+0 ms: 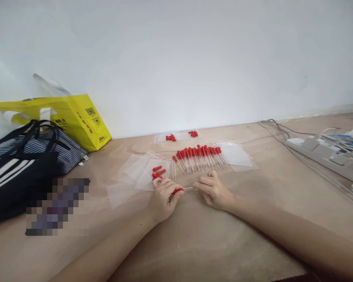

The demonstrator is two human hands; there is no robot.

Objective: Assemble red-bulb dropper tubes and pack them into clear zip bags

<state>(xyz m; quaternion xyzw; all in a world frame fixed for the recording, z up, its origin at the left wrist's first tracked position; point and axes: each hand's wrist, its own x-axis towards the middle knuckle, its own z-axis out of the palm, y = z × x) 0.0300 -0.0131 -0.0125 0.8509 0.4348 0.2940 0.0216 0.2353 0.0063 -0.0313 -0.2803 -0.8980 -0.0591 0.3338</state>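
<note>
Between my fingers is a dropper, a red rubber bulb (177, 191) at the end of a clear glass tube (188, 188). My left hand (165, 199) is closed on the bulb, and my right hand (213, 191) pinches the far end of the tube. Beyond my hands lies a row of droppers (198, 156) with red bulbs pointing at the wall. Several loose red bulbs (159, 170) rest on a clear plastic bag (144, 178) just past my left hand. Tubes without bulbs (173, 171) lie at the row's left end.
By the wall, more red bulbs (171, 138) lie on a clear bag (159, 137). Clear bags (238, 154) lie right of the row. A yellow bag (88, 129) and a black bag (17, 184) stand left. Power strips (326, 152) and grey cables (285, 145) occupy the right.
</note>
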